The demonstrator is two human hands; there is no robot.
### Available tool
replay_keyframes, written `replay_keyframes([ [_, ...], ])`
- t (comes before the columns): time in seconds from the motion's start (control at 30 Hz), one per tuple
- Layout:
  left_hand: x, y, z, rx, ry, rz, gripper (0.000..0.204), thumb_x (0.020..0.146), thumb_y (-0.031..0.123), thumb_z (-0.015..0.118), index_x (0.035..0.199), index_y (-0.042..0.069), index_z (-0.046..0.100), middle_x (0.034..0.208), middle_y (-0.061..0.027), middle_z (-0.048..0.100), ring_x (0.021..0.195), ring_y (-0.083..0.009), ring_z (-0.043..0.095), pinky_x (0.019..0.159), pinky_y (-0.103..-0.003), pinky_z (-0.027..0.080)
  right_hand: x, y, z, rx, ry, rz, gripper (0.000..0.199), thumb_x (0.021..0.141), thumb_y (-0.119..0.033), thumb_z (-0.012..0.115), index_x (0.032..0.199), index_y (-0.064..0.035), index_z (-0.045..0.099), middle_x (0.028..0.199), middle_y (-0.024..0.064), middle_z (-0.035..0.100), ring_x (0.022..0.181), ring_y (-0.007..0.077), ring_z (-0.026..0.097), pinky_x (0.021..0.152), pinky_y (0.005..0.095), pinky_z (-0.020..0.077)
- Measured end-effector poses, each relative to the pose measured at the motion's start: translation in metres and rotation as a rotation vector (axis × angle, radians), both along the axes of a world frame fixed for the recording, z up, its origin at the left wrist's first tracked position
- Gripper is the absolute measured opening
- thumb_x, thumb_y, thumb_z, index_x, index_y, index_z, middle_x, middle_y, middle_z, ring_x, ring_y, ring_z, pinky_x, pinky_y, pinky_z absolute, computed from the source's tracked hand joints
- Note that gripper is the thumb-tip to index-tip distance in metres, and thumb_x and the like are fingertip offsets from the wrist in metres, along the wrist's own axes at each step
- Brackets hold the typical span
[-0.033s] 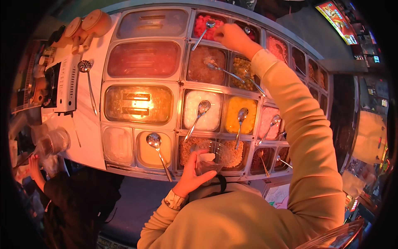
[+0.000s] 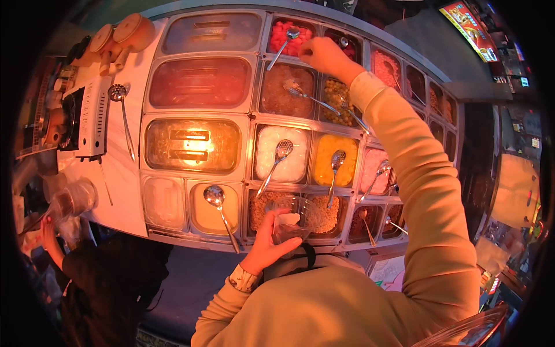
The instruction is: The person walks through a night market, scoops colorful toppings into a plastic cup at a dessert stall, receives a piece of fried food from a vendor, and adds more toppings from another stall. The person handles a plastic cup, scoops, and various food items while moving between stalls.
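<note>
Nearest to me, my left hand (image 2: 267, 244) grasps a clear plastic cup (image 2: 291, 218), fingers wrapped round its wall, held just above the front edge of the desk (image 2: 118, 173), over a front-row pan of crumbly tan topping (image 2: 263, 209). A watch or band sits on that wrist.

Left of the cup, a metal ladle (image 2: 218, 202) rests in a pale yellow pan (image 2: 215, 215), its handle pointing toward me.

In the next row back, a spoon (image 2: 278, 155) lies in a pan of white topping (image 2: 283, 153), and beside it another spoon (image 2: 335, 165) lies in a pan of orange-yellow topping (image 2: 335, 159). To their left, a large lidded pan (image 2: 192, 144) glows amber.

Farther back, my right arm, in a cream sleeve, stretches across the pans. My right hand (image 2: 321, 56) is clenched over the far row, beside a pan of red cubes (image 2: 286, 37) that holds a long spoon (image 2: 284, 46); I cannot tell what the fingers grip, if anything.

At the far left of the desk, a strainer ladle (image 2: 120, 110) lies beside a white appliance (image 2: 92, 118).

At lower left, another person's hand (image 2: 47, 237) shows near stacked clear cups (image 2: 75, 199).
</note>
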State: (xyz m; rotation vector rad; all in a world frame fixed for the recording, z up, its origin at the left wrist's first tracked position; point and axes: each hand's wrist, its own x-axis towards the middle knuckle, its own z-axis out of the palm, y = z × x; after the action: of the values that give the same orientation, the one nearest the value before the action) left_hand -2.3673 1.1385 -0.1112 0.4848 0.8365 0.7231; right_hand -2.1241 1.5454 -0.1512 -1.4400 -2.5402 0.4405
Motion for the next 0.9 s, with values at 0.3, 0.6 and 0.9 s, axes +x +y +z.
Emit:
replay_keyframes([
  [0.3,0.002,-0.004,-0.002,0.010,0.005,0.009,0.074,0.087,0.005,0.080,0.147,0.005,0.037,0.131,-0.0082,0.055,0.116,-0.0169,0.055,0.098,-0.034,0.050,-0.002,-0.026,-0.022,-0.188,-0.253,-0.015,0.011,0.076,-0.012,0.068,0.085,-0.0114,0.075,0.089,0.0145,0.074,0.092,0.0369,0.071,0.082,0.0459,0.0562],
  [0.6,-0.002,-0.013,-0.003,0.026,0.022,0.022,0.075,0.086,0.004,0.080,0.147,0.006,0.037,0.124,-0.0116,0.056,0.113,-0.0177,0.057,0.083,-0.030,0.057,-0.006,-0.032,-0.030,-0.130,-0.314,0.160,0.014,0.077,-0.011,0.069,0.090,-0.0141,0.074,0.094,0.0102,0.074,0.100,0.0321,0.069,0.094,0.0479,0.0488],
  [0.9,-0.002,-0.019,-0.006,0.032,0.044,0.040,0.076,0.085,0.003,0.082,0.146,0.007,0.037,0.124,-0.0137,0.057,0.113,-0.0174,0.057,0.084,-0.030,0.056,-0.020,-0.046,-0.029,-0.061,-0.427,0.165,0.015,0.077,-0.007,0.072,0.092,-0.0088,0.076,0.096,0.0131,0.074,0.104,0.0318,0.068,0.101,0.0460,0.0424],
])
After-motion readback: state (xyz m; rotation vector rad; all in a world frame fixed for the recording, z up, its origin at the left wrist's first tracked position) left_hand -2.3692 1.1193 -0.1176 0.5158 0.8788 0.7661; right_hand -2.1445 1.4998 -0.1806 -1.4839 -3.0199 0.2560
